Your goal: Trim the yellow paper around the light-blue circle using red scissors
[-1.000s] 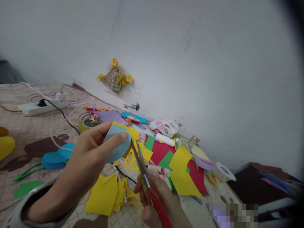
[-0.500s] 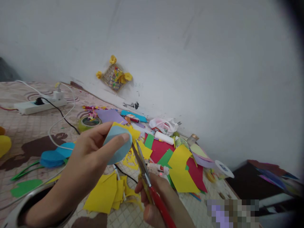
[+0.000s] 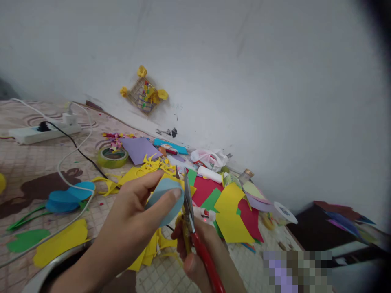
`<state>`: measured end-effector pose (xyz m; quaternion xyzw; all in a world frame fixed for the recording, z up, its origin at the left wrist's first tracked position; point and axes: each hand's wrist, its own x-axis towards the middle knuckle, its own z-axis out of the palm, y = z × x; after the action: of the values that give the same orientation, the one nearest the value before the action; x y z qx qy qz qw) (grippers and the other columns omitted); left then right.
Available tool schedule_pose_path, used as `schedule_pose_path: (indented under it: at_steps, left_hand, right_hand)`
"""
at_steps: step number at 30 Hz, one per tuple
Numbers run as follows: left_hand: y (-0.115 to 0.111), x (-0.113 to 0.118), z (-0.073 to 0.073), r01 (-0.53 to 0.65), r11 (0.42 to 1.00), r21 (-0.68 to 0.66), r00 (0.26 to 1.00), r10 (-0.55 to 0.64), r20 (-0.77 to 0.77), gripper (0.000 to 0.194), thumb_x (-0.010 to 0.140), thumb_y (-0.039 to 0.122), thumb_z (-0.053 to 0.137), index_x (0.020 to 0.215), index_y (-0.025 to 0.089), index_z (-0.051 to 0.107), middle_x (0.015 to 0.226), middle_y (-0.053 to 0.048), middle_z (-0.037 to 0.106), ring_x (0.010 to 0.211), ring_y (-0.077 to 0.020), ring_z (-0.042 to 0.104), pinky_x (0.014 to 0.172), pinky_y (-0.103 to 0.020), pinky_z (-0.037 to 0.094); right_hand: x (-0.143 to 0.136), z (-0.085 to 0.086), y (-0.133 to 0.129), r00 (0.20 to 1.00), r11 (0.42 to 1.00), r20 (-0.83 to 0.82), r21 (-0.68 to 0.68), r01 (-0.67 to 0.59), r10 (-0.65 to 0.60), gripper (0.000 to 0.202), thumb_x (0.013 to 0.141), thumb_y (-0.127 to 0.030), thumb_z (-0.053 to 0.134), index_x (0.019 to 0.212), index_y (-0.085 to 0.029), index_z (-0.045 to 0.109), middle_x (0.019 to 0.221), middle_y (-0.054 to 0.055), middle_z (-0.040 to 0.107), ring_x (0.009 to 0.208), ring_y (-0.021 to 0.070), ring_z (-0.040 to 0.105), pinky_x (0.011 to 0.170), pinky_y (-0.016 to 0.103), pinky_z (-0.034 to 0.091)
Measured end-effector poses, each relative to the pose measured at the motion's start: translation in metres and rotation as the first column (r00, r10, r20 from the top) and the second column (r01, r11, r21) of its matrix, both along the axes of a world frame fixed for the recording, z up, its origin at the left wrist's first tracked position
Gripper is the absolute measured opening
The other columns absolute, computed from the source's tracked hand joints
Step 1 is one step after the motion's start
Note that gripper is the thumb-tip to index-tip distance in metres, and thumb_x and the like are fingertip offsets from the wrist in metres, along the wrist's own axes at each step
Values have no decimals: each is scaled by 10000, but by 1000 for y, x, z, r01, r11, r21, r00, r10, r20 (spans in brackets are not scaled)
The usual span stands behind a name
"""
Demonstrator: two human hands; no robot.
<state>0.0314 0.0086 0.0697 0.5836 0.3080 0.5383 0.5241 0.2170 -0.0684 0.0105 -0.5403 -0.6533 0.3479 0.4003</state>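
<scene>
Between thumb and fingers, my left hand [image 3: 131,219] pinches a rounded light-blue paper piece [image 3: 166,199] with yellow paper showing behind its upper edge. My right hand [image 3: 204,248] grips scissors [image 3: 195,232] with a red handle; the other handle looks yellowish. The blades point up and stand apart at the right edge of the held paper. Whether they touch it, I cannot tell. Below the hands lie yellow paper sheets [image 3: 149,252], partly covered. Yellow scraps [image 3: 131,175] are spread behind my left hand.
A tape roll [image 3: 112,157] and a purple sheet [image 3: 140,149] lie behind. A power strip [image 3: 45,133] with cables stands at left, near blue paper shapes [image 3: 69,198]. Red, green and yellow sheets [image 3: 233,211], a glue gun [image 3: 204,213] and a white roll [image 3: 210,174] are at right.
My left hand has moved right and slightly down with the paper. The scissor blades have opened wider and now point more upright. The view has shifted slightly.
</scene>
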Motion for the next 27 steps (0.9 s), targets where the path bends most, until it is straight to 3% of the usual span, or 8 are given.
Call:
schedule_pose_path:
  at_steps: [3, 8, 11, 14, 16, 21, 27]
  left_hand:
    - [-2, -2, -2, 44, 999, -19, 999, -43, 2, 277, 869, 406, 692, 673, 241, 586, 667, 22, 607, 628, -177, 606, 550, -251, 497]
    - [-2, -4, -3, 52, 998, -20, 999, -52, 8, 304, 882, 409, 685, 654, 245, 569, 653, 35, 539, 671, -197, 646, 597, -267, 540]
    - [-1, -3, -3, 59, 998, -38, 998, -58, 23, 273, 883, 403, 689, 679, 245, 600, 662, 39, 550, 645, -185, 627, 612, -276, 563]
    - [0, -2, -2, 65, 996, -55, 997, -63, 38, 264, 867, 393, 704, 673, 243, 606, 660, 33, 578, 633, -186, 630, 591, -272, 565]
    - [1, -1, 1, 78, 995, -67, 996, -75, 51, 265, 844, 375, 728, 648, 242, 608, 634, 28, 594, 624, -194, 644, 562, -262, 554]
    - [1, -5, 8, 182, 979, -88, 981, -175, 81, 193, 814, 294, 745, 645, 258, 659, 596, 29, 644, 576, -197, 668, 529, -256, 555]
    - [3, -8, 10, 234, 968, -85, 970, -227, 87, 155, 794, 221, 719, 650, 267, 687, 626, 33, 665, 603, -190, 676, 561, -240, 568]
  right_hand:
    - [1, 3, 2, 1000, 1000, -8, -19, -12, 12, 843, 778, -984, 503, 1082, -228, 719, 904, 83, 688, 736, 226, 636, 615, 301, 524]
    - [0, 11, -1, 1000, 1000, 21, 5, 20, -20, 769, 810, -938, 546, 1071, -235, 712, 937, 88, 677, 777, 237, 647, 643, 307, 538]
    - [0, 9, -6, 998, 999, 49, -7, 36, -36, 810, 769, -941, 596, 1137, -230, 712, 926, 86, 679, 770, 246, 654, 636, 310, 550]
    - [1, 9, -8, 994, 997, 83, 18, 76, -78, 911, 701, -923, 697, 1284, -224, 674, 1047, 120, 702, 870, 282, 672, 732, 345, 571]
    - [2, 13, -7, 992, 996, 95, 25, 81, -83, 914, 718, -948, 646, 1272, -222, 690, 1067, 127, 700, 893, 289, 663, 761, 361, 559]
    - [4, 31, -1, 989, 1000, 151, 23, -15, 11, 890, 751, -984, 526, 1170, -232, 749, 783, 50, 629, 694, 239, 588, 638, 338, 503]
    - [-1, 44, 1, 986, 1000, 163, 5, -24, 23, 892, 741, -1000, 508, 1109, -233, 775, 730, 38, 590, 647, 223, 533, 615, 340, 482]
